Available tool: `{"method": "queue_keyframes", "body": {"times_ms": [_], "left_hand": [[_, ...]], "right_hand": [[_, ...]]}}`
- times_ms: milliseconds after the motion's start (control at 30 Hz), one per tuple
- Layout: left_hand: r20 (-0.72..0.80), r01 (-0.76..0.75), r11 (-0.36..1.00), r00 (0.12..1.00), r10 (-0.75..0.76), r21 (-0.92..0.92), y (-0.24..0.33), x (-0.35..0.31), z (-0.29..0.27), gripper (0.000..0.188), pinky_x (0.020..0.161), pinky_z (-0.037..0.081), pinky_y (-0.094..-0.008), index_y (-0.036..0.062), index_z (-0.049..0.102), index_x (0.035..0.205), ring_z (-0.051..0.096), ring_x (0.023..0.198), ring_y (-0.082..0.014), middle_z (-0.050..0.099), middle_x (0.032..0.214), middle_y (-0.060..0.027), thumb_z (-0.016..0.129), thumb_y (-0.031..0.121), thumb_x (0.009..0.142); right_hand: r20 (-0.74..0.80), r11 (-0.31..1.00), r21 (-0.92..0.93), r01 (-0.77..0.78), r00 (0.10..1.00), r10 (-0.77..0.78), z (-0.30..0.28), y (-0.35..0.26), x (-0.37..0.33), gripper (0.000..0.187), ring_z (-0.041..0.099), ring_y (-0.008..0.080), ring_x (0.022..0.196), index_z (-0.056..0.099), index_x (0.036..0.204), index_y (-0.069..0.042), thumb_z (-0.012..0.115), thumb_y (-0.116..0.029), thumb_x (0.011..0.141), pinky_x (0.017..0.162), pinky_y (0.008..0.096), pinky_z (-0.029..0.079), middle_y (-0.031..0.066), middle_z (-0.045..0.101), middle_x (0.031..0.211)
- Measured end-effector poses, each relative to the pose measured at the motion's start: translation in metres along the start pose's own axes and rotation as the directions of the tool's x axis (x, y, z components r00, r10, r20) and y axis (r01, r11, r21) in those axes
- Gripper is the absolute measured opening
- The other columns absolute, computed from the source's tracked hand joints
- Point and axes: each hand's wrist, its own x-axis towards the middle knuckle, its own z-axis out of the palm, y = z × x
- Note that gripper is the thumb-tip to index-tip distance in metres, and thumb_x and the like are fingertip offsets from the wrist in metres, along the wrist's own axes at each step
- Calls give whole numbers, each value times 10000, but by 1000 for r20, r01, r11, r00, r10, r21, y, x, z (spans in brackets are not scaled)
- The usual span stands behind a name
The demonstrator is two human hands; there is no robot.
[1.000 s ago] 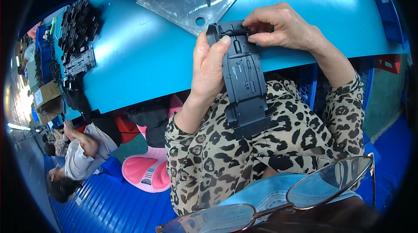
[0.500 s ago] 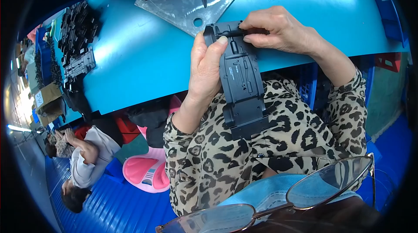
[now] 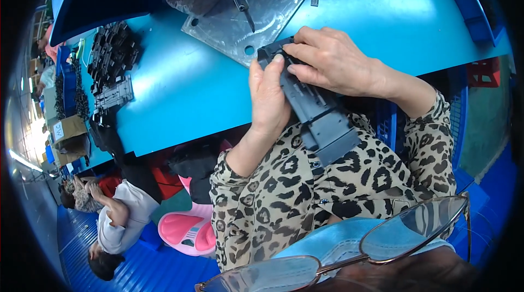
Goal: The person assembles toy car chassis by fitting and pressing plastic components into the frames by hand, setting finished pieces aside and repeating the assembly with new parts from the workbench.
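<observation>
Black plastic sits mid-frame in my head view: a long moulded part (image 3: 319, 109) slants over the near edge of the blue surface (image 3: 393, 35). I see the left hand (image 3: 268, 95) gripping its upper left side, thumb on top; the right hand (image 3: 333, 63) arches over that end, fingertips touching, any pinch unclear. Rightward stands a blue bin (image 3: 472, 19), contents hidden from me; far left, a cardboard box (image 3: 71, 127).

I see the left hand (image 3: 267, 95) pointing upward in a grip, its thumb raised, the left forearm (image 3: 246, 153) rising behind it. The right forearm (image 3: 410, 94) slants across to the right hand (image 3: 335, 61), whose bent fingers (image 3: 308, 53) point toward the left thumb.
</observation>
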Motion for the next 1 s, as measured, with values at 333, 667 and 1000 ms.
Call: {"method": "queue_keyframes", "body": {"times_ms": [333, 667, 1000], "left_hand": [[283, 44, 984, 955, -92, 171, -10, -15, 9, 561, 810, 450, -288, 65, 71, 1339, 526, 944, -175, 462, 1076, -109, 296, 373, 927], [130, 138, 972, 978, -165, 192, 6, -6, -11, 535, 517, 497, -309, -46, 186, 1284, 548, 496, -180, 509, 563, -62, 465, 194, 895], [11, 69, 983, 997, -72, 168, 22, -9, -16, 227, 487, 482, -260, 11, 524, 930, 547, 639, -123, 571, 779, -48, 497, 230, 878]], "right_hand": [[269, 924, 246, -293, 936, 225, -25, -3, -5, 509, 560, 308, 758, 488, 1079, 48, 582, -343, 768, 647, 373, 449, 184, 545, 898], [289, 261, 850, -457, 821, 493, -2, 16, -11, 307, 492, 59, 704, 589, 841, 11, 518, -288, 836, 666, 188, 396, 0, 546, 741], [417, -76, 888, -454, 724, 550, 12, 1, 6, 332, 523, 67, 578, 571, 776, -16, 522, -342, 821, 535, 194, 447, 36, 572, 719]]}}
